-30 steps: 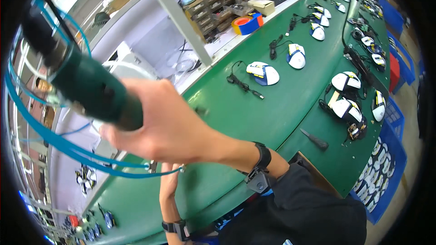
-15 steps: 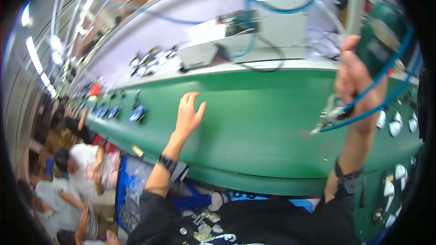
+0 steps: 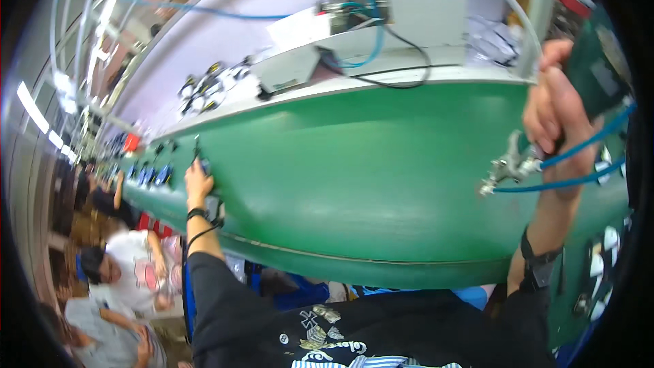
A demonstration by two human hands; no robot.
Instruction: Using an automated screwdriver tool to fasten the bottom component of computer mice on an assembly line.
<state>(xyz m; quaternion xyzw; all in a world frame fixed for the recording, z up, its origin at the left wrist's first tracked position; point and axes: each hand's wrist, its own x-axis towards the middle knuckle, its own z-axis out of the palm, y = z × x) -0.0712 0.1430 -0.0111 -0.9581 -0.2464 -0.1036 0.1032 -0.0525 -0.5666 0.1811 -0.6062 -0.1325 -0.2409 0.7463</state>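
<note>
My right hand [image 3: 557, 105] is raised at the right, wrapped around a hand tool with a dark green body [image 3: 599, 61] and a metal end [image 3: 507, 165]. Two blue hoses [image 3: 579, 182] run from this tool. At the far left of the green surface [image 3: 354, 163], my left hand [image 3: 198, 182] has its fingers closed about a small blue part [image 3: 206, 165], which they mostly cover. A dark thin piece sticks up beyond those fingers.
More blue parts [image 3: 162, 176] lie farther left along the surface. On the white shelf [image 3: 470, 75] behind stand a grey metal box [image 3: 289, 71] and several white-and-black pieces [image 3: 204, 92]. White parts [image 3: 597, 266] lie at the lower right. Other people [image 3: 136, 266] sit at the left.
My left hand has moved left, from spread above the surface to the small blue part. My right hand, still around the tool, sits slightly farther right; the whole view has shifted.
</note>
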